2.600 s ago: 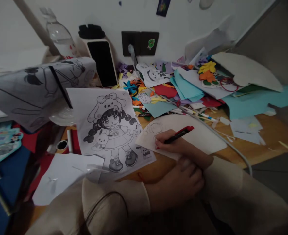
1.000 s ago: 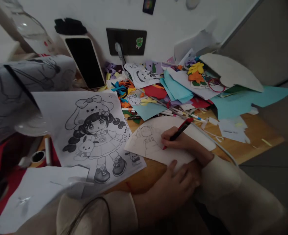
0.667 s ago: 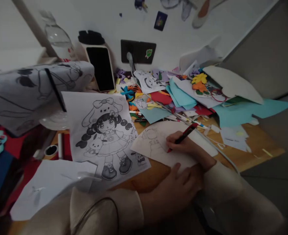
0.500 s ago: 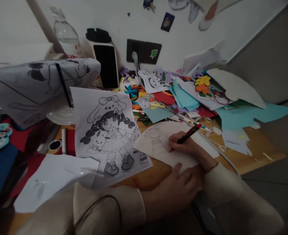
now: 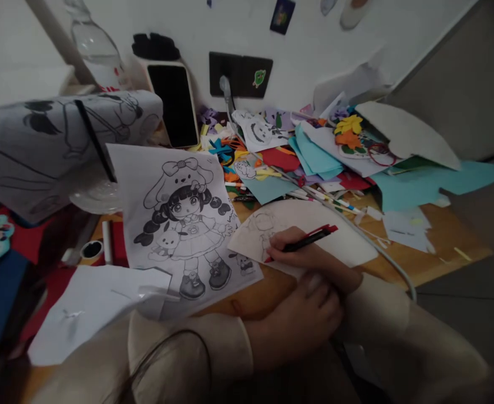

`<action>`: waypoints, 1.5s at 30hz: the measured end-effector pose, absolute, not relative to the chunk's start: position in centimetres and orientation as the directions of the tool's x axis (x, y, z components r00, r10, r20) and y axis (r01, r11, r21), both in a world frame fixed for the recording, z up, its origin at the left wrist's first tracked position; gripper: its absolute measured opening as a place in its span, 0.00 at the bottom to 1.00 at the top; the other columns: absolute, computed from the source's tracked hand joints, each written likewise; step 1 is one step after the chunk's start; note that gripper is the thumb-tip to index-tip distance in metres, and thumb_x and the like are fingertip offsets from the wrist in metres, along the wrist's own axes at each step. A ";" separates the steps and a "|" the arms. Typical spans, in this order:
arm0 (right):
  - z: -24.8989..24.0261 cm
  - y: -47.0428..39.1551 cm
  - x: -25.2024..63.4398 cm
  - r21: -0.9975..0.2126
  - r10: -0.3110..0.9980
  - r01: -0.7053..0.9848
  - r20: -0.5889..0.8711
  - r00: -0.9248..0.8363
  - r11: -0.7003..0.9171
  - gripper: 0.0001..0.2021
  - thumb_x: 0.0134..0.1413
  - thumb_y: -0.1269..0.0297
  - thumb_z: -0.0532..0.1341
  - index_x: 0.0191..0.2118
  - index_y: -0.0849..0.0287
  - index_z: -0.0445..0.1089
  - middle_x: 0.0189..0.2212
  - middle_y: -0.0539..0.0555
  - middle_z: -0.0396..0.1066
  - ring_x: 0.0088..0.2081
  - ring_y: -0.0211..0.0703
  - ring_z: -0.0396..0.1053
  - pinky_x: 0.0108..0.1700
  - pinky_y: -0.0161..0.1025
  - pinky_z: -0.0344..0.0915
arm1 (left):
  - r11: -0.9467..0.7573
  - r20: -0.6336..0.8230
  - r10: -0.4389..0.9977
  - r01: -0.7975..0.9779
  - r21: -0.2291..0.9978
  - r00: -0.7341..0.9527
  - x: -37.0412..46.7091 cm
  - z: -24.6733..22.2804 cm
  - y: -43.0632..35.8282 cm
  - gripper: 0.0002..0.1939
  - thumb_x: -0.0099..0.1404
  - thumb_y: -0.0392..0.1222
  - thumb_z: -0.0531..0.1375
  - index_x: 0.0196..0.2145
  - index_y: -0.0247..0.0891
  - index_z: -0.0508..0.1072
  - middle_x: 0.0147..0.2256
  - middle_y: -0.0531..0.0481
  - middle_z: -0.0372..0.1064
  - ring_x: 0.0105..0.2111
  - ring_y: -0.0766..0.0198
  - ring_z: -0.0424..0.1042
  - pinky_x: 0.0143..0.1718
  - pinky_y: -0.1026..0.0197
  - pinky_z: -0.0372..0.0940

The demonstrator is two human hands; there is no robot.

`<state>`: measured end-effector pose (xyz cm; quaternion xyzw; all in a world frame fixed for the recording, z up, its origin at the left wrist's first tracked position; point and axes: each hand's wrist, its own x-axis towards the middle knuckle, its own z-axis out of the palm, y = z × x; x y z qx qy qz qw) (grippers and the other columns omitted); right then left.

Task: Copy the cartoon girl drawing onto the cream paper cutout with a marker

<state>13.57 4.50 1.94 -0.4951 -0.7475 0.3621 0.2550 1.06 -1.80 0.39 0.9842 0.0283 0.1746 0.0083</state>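
Observation:
My right hand [image 5: 291, 247] is closed around a black and red pen [image 5: 308, 239], its red tip close to a fan-shaped white paper [image 5: 328, 219]. A faint pencil-like sketch of a figure shows at the left of that sheet. My left hand [image 5: 308, 314] rests at the near edge of the paper, just below the right wrist, with its fingers bent a little apart and partly hidden. Left of the fan-shaped paper lies a printed drawing [image 5: 146, 191] of a girl with braids and a dog-eared hat.
Coloured paper scraps [image 5: 280, 160], several pens and a grey cable [image 5: 358, 229] crowd the back. A phone [image 5: 173, 104] leans on the wall beside a plastic bottle [image 5: 95, 47]. A cut white sheet [image 5: 91, 303] and black-topped round container [image 5: 92, 249] are at left.
My right hand has moved left and slightly down across the sketch, and the pen lies at a flatter tilt. My left hand has shifted slightly. The whole view has shifted a little.

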 end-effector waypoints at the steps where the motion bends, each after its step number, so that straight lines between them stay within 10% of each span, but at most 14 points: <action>1: 1.9 4.5 13.6 -0.781 0.927 0.575 0.012 -0.374 0.242 0.14 0.53 0.66 0.57 0.19 0.60 0.57 0.17 0.46 0.58 0.22 0.33 0.55 0.25 0.33 0.53 | -0.998 0.342 0.058 0.050 0.030 0.938 1.1 0.4 -1.8 0.20 0.66 0.38 0.43 0.52 0.30 0.62 0.51 0.41 0.62 0.57 0.52 0.55 0.58 0.42 0.46; 21: 1.1 4.5 14.0 -0.684 0.911 0.658 0.024 -0.412 0.316 0.15 0.55 0.63 0.56 0.19 0.60 0.57 0.17 0.46 0.58 0.22 0.32 0.54 0.25 0.32 0.52 | -0.999 0.307 0.036 0.037 0.004 0.951 1.0 0.4 -1.8 0.20 0.66 0.39 0.44 0.53 0.30 0.61 0.54 0.40 0.59 0.58 0.51 0.54 0.58 0.41 0.47; 45: 1.8 5.2 14.3 -0.864 0.925 0.440 0.073 -0.373 0.246 0.12 0.49 0.67 0.61 0.21 0.60 0.59 0.18 0.46 0.61 0.21 0.32 0.57 0.23 0.31 0.54 | -0.998 0.325 0.064 0.060 0.021 0.943 0.8 0.8 -1.8 0.20 0.67 0.35 0.41 0.52 0.33 0.63 0.53 0.43 0.61 0.57 0.54 0.55 0.56 0.44 0.53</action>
